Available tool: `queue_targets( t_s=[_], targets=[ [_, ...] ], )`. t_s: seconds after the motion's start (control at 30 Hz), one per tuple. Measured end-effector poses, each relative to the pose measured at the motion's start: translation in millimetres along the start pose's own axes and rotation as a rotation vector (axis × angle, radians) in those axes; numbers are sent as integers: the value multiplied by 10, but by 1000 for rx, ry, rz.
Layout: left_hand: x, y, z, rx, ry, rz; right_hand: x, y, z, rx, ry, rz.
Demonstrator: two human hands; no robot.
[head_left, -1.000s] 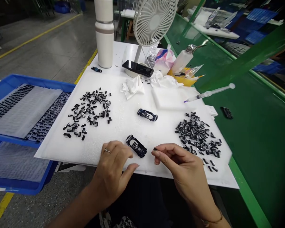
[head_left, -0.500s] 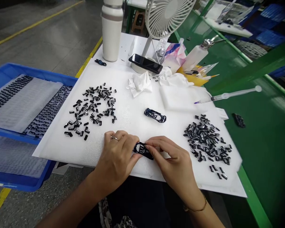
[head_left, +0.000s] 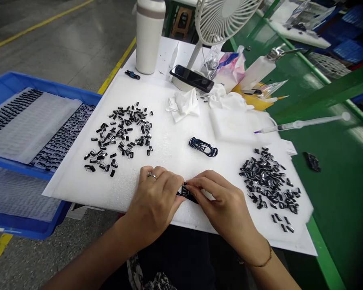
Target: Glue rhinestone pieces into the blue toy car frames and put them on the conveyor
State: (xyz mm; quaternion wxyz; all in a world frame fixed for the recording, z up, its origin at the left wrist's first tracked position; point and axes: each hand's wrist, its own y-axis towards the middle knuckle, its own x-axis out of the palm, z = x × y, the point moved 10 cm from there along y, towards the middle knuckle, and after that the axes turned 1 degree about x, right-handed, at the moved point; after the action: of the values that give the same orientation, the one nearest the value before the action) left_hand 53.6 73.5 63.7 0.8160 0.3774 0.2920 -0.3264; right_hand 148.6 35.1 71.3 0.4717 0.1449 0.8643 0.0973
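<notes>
Between my hands, low over the front of the white foam sheet, is a dark toy car body (head_left: 187, 193), partly covered by my fingers. My left hand (head_left: 157, 197) is closed around its left end, thumb along the near side. With thumb and forefinger together, my right hand (head_left: 219, 197) pinches at the car body's right part; any small piece in that pinch is too hidden to name. A second dark car body (head_left: 203, 147) lies just beyond my hands. Loose small black glossy parts (head_left: 121, 137) are spread to the left, and a denser pile of black parts (head_left: 269, 177) lies to the right.
Blue trays (head_left: 51, 94) with rows of dark parts stand at the left. Along the back are a white bottle (head_left: 150, 40), a fan (head_left: 226, 18), a phone (head_left: 192, 78) and crumpled tissue (head_left: 184, 104). A syringe (head_left: 302, 124) sticks out over the green surface at right.
My left hand's fingers now cover more of the car body's left end. The whole scene has shifted slightly rightward in view. My right hand keeps its pinch on the car body.
</notes>
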Motion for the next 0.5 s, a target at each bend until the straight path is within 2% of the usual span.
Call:
queue_targets(
  t_s=[0.5],
  targets=[
    [-7, -6, -23, -22, 1, 12, -44, -112, 32, -21, 75, 126]
  ],
)
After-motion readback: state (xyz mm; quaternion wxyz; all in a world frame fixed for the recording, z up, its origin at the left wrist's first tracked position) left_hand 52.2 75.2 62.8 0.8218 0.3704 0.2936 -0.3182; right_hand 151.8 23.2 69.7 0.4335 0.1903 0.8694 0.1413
